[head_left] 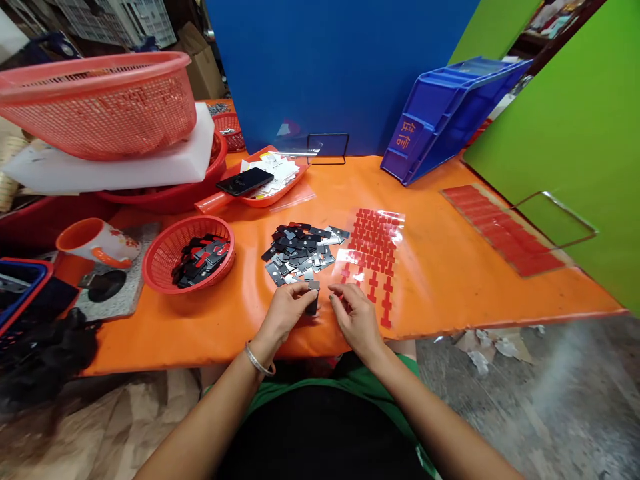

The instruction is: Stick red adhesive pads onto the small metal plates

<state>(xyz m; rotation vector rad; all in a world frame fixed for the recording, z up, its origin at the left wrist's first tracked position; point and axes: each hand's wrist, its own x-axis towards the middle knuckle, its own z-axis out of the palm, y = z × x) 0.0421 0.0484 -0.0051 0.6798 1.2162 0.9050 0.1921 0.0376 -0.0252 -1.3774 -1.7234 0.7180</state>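
Note:
My left hand (291,308) pinches a flat black plate (312,305) between thumb and fingers, just above the table's front part. Close by on its right, my right hand (356,316) has thumb and forefinger drawn together; whether anything small is between them I cannot make out. Beyond my hands lies a loose pile of black and silvery metal plates (300,248). A clear sheet with red cross-shaped stickers (375,240) lies beside the pile, partly under my right hand, with gaps between the stickers in its nearer part.
At left, a red basket (155,267) holds black plates with red pieces on them. A mug (100,241), a red scoop (285,193) with papers and a phone (245,181), and stacked baskets (100,113) stand farther back. A blue bin (425,120) leans at right near red strips (505,230).

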